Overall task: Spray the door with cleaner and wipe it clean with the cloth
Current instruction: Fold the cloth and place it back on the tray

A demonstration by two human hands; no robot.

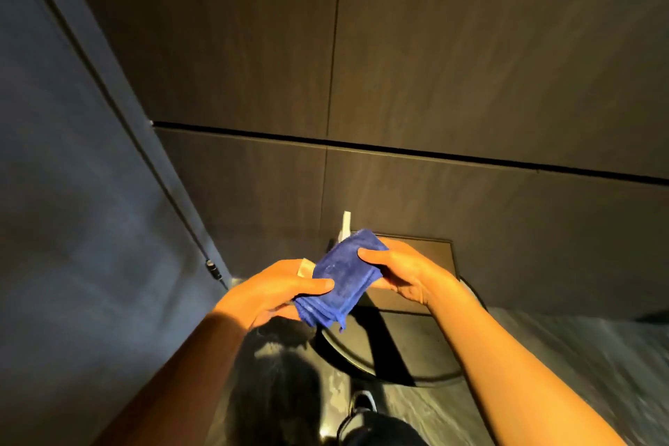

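A person holds a folded blue cloth (342,281) between both bare hands, seen from a head-worn camera looking down in a dim, warmly lit room. The left hand (278,291) grips the cloth's lower left edge, its thumb lying flat across the top of the fabric and its fingers curled beneath. The right hand (402,273) clasps the upper right corner, thumb pressed on top and fingers wrapped under. The cloth is folded into several layers, with the stacked edges showing at its lower end and a loose thread or corner hanging down from it. A pale, narrow object (345,224) sticks up just behind the cloth, and a second pale scrap (306,266) shows beside the left hand; what either one is cannot be told from this view, so the cleaner cannot be identified with certainty. To the left, a blue-grey door (72,174) stands tall along the edge of the scene, with a dark hinge (213,270) low on its edge. Ahead, dark brown wall panels (470,65) are split by thin black seams. Below the hands sit a dark box-shaped fixture (430,264) against the wall and a round black rim (362,369) on the grey marbled floor (579,366). A dark shoe (362,405) with a white edge shows at the bottom, near the person's shadow on the floor.
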